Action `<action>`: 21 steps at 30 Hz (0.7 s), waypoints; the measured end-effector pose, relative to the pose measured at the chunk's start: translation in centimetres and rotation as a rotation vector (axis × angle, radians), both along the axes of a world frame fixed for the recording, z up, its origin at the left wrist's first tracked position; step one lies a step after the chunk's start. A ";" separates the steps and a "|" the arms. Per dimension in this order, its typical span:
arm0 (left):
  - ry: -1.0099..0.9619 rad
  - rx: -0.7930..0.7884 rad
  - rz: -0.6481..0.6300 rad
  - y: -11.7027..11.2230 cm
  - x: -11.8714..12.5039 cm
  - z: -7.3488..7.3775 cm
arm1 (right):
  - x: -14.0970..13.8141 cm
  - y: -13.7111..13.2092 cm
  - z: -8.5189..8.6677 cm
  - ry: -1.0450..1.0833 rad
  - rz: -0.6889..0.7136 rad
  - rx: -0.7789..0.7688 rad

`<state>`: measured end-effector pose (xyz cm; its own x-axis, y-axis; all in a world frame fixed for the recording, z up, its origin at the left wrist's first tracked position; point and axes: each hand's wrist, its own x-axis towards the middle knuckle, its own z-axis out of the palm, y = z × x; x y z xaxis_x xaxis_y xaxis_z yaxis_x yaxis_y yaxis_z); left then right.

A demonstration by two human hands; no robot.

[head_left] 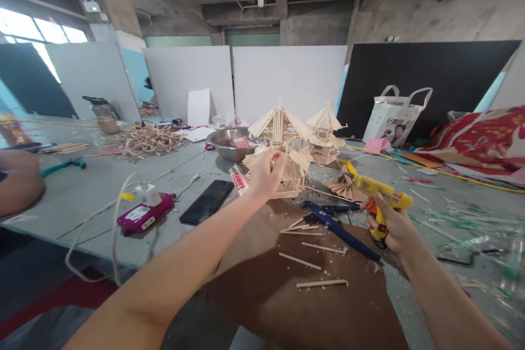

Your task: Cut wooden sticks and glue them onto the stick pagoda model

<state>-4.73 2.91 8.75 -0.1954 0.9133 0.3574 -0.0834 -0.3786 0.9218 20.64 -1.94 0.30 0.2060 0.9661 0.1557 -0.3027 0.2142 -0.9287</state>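
A pavilion model built of thin wooden sticks, with a pointed roof over a lower tier, stands in the middle of the table. My left hand is at its front, fingers pinched together; whatever they may hold is too small to make out. My right hand is wrapped round the handle of a yellow hot glue gun, whose nozzle points up and left, apart from the model. Below the hands, loose wooden sticks and blue-handled pliers lie on and beside a brown board.
A second stick model stands behind on the right. Left are a black phone, a purple power strip with cables, a metal bowl and a stick pile. Another person's arm rests at far left. Plastic scraps litter the right.
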 end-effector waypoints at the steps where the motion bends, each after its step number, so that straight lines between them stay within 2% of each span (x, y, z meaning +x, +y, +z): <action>1: 0.247 0.201 0.067 0.1 -0.4 0.8 | 0.0 0.0 0.0 0.000 0.002 0.002; 2: 0.440 0.355 0.146 0.4 -0.6 1.6 | 0.0 0.0 -0.1 0.002 0.002 0.001; 4: 0.714 0.512 0.295 1.6 -0.8 3.5 | 0.1 0.1 -0.2 0.008 0.000 -0.008; 7: 0.971 0.535 0.441 3.9 -0.5 5.5 | 0.2 0.1 -0.3 0.025 -0.008 -0.016; 10: 1.185 0.467 0.492 5.3 -0.2 6.0 | 0.3 0.2 -0.4 0.029 -0.005 -0.030; 14: 1.319 0.384 0.541 5.9 -0.1 6.0 | 0.4 0.3 -0.5 0.025 -0.002 -0.025; 21: 1.367 0.335 0.571 6.4 -0.2 6.0 | 0.2 0.2 -0.4 0.013 -0.003 -0.024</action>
